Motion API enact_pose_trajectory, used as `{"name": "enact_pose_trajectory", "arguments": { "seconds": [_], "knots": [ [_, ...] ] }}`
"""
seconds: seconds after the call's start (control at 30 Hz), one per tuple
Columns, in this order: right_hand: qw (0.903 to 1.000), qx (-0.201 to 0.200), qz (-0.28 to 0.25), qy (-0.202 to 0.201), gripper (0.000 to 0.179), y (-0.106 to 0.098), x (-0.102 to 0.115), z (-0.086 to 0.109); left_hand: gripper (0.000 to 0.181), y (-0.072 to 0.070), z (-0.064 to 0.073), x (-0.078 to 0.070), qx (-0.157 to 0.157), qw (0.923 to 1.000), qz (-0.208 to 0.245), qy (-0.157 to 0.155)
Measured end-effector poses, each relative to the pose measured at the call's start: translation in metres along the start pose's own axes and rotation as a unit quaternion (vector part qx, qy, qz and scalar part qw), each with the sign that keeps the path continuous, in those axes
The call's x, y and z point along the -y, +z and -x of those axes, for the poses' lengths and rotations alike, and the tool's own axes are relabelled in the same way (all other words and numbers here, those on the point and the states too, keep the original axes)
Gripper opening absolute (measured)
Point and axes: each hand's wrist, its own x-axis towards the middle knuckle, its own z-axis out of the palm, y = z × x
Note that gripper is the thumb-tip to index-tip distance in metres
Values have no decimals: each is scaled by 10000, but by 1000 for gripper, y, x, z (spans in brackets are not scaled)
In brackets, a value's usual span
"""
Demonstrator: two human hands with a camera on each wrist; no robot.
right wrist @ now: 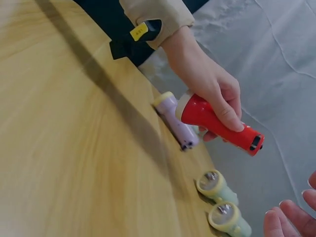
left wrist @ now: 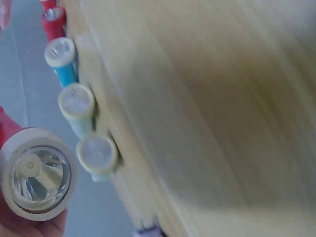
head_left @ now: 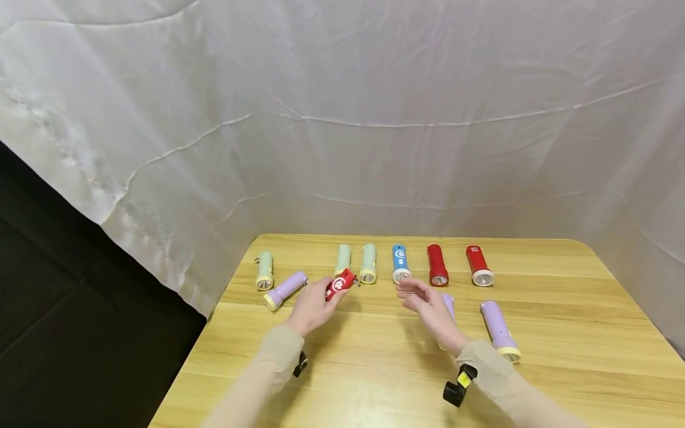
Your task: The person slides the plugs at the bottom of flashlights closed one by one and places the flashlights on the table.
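My left hand [head_left: 312,308] grips a red flashlight [head_left: 341,284] with a white head, held above the table. In the right wrist view the thumb lies along its red body [right wrist: 212,118]; its lens [left wrist: 40,175] faces the left wrist camera. Over the table, my right hand [head_left: 430,309] holds nothing, its fingers slightly bent. That hand partly covers a purple flashlight [head_left: 448,303]; a blue flashlight [head_left: 399,260] stands just beyond its fingertips in the head view. Two pale green flashlights [head_left: 368,261] sit behind the held one, which partly hides the left of the pair.
Farther left are another pale green flashlight [head_left: 264,268] and a purple one [head_left: 286,290]. Toward the back right lie a dark red flashlight [head_left: 436,261] and a red one with a white head [head_left: 478,261]. Another purple flashlight [head_left: 497,327] lies nearer. Grey cloth [head_left: 374,160] hangs behind the wooden table [head_left: 369,380].
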Motion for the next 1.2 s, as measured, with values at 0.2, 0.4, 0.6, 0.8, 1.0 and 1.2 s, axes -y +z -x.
{"name": "enact_pose_trajectory", "arguments": {
  "seconds": [0.2,0.4,0.6,0.8,1.0,1.2],
  "knots": [
    [9994,-209,-26,-280,37,-18,6,0,42,14,-11,-22,418,9983,397,-116],
    [9984,-336,-36,-462,38,-36,12,1,45,23,-16,-45,737,9933,884,-20],
    [9992,-267,-72,-297,41,-46,13,2,38,32,-19,-59,809,9878,1326,140],
    [9996,-216,57,-191,43,-42,11,-1,41,42,-18,-70,923,9842,1503,177],
    [9994,-63,-292,162,45,-33,13,-5,29,45,-18,-80,888,9845,1396,574],
    [9969,88,-655,436,48,-29,18,-6,23,47,-20,-83,892,9829,1282,975]
  ]
}}
